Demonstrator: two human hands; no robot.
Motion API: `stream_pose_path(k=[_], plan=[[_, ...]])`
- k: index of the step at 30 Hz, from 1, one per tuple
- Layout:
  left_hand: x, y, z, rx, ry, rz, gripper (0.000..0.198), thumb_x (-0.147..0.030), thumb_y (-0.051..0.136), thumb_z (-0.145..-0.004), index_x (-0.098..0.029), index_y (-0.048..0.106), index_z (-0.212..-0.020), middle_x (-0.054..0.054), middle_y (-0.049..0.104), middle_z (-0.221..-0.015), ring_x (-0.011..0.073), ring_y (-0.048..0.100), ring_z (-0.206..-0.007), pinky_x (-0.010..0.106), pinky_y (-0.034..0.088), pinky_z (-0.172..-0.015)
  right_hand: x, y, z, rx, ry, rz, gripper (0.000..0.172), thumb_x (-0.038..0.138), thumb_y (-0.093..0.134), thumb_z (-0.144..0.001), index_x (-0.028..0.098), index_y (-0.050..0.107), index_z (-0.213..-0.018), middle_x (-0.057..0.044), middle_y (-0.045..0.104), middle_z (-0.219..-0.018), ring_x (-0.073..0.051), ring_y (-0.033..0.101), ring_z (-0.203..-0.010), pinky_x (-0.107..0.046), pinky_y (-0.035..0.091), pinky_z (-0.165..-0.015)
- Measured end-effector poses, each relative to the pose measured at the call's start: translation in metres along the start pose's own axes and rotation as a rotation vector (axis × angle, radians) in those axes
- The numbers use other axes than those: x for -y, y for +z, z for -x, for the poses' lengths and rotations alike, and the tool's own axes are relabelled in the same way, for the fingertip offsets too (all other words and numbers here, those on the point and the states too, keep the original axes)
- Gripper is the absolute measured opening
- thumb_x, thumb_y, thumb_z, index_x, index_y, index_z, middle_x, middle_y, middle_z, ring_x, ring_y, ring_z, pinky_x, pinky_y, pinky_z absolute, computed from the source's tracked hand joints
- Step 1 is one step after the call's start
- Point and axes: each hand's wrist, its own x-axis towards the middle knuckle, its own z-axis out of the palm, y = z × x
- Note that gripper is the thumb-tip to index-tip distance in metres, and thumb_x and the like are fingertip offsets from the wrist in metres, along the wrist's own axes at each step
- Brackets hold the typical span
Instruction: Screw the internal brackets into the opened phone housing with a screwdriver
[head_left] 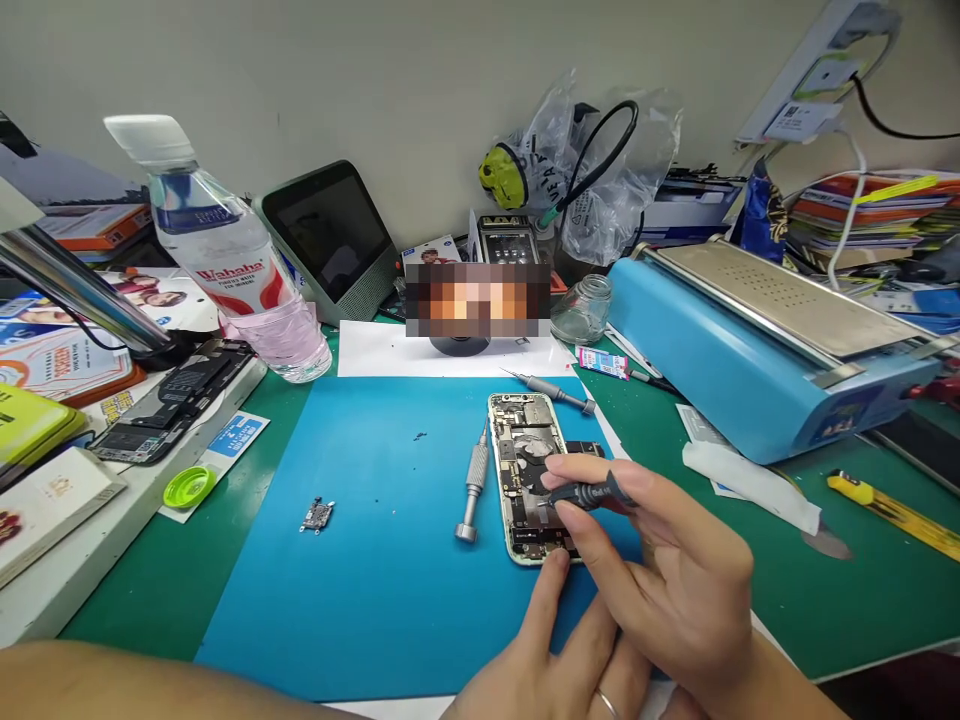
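A smartphone with its back off and inner parts exposed lies on the blue mat. My right hand pinches dark, ridged tweezers between thumb and fingers, their tip over the lower half of the phone. Below it, my left hand rests with its index fingertip at the phone's bottom edge; the other fingers are partly covered by my right hand. Left of the phone lies a grey screwdriver, and a second screwdriver lies beyond its top end. A small phone part sits farther left.
A water bottle and a smart display stand at the back left. To the right are a blue machine with a metal plate, a glass jar and a yellow cutter. Another opened phone lies at left.
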Motion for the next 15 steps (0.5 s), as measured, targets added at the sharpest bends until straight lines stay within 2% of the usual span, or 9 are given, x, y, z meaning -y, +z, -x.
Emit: stream_pose_path(k=[3, 6, 10, 15], plan=[[-0.002, 0.003, 0.001, -0.022, -0.028, 0.003, 0.032, -0.036, 0.046, -0.110, -0.045, 0.070, -0.128, -0.007, 0.069, -0.135, 0.0235, 0.056, -0.132, 0.048, 0.042, -0.110, 0.001, 0.000, 0.001, 0.004, -0.051, 0.040, 0.082, -0.008, 0.068, -0.083, 0.032, 0.044, -0.151, -0.008, 0.076, -0.120, -0.026, 0.077, -0.109, -0.042, 0.070, -0.088], [0.000, 0.001, 0.001, 0.020, 0.023, -0.064, 0.038, -0.034, 0.038, -0.112, -0.044, 0.065, -0.137, -0.007, 0.066, -0.139, 0.0230, 0.057, -0.132, 0.049, 0.043, -0.109, 0.003, 0.000, 0.001, 0.012, -0.103, 0.069, 0.083, -0.008, 0.068, -0.083, 0.029, 0.042, -0.152, -0.009, 0.076, -0.120, -0.025, 0.077, -0.109, -0.040, 0.069, -0.091], [0.006, -0.002, 0.001, 0.021, 0.096, -0.130, 0.041, -0.032, 0.037, -0.111, -0.039, 0.059, -0.144, -0.005, 0.068, -0.136, 0.0241, 0.059, -0.130, 0.049, 0.044, -0.105, 0.003, 0.000, 0.000, -0.006, -0.063, 0.045, 0.077, -0.004, 0.067, -0.086, 0.031, 0.043, -0.150, -0.007, 0.076, -0.120, -0.023, 0.076, -0.110, -0.037, 0.069, -0.088], [0.008, -0.006, 0.003, 0.012, 0.099, -0.074, 0.038, -0.033, 0.040, -0.110, -0.034, 0.063, -0.140, -0.001, 0.073, -0.126, 0.0289, 0.060, -0.127, 0.056, 0.038, -0.108, 0.003, 0.001, -0.002, 0.004, -0.007, 0.005, 0.065, 0.000, 0.067, -0.088, 0.030, 0.050, -0.143, -0.006, 0.077, -0.117, -0.023, 0.077, -0.107, -0.034, 0.069, -0.082]])
